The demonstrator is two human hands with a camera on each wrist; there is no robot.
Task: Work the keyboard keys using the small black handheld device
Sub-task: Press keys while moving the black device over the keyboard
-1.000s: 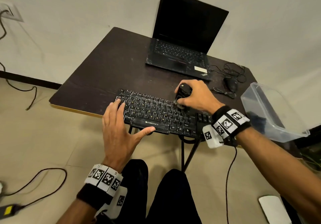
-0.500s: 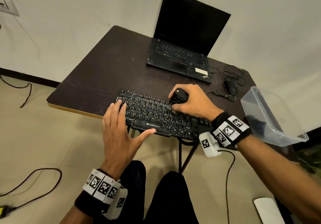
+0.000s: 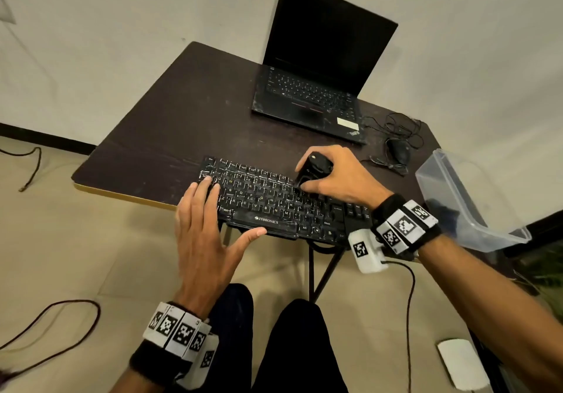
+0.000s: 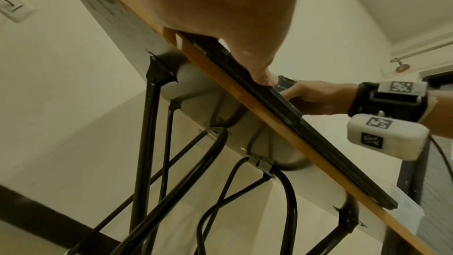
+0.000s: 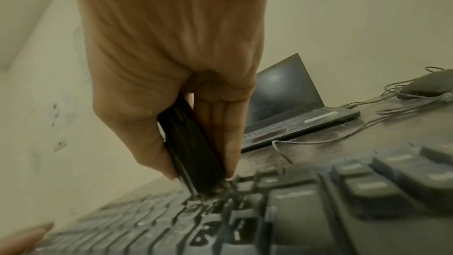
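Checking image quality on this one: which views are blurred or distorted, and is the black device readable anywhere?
Head view: sharp, wide-angle bend at the edges; small black device readable in the right hand. Right wrist view: device fairly clear, keyboard soft and smeared up close. Left wrist view: dim and yellowish, left hand fills the top, table edge tilted.

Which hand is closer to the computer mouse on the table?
The right hand. It holds the black device on the keyboard, just left of the mouse. The left hand rests at the keyboard's far left end.
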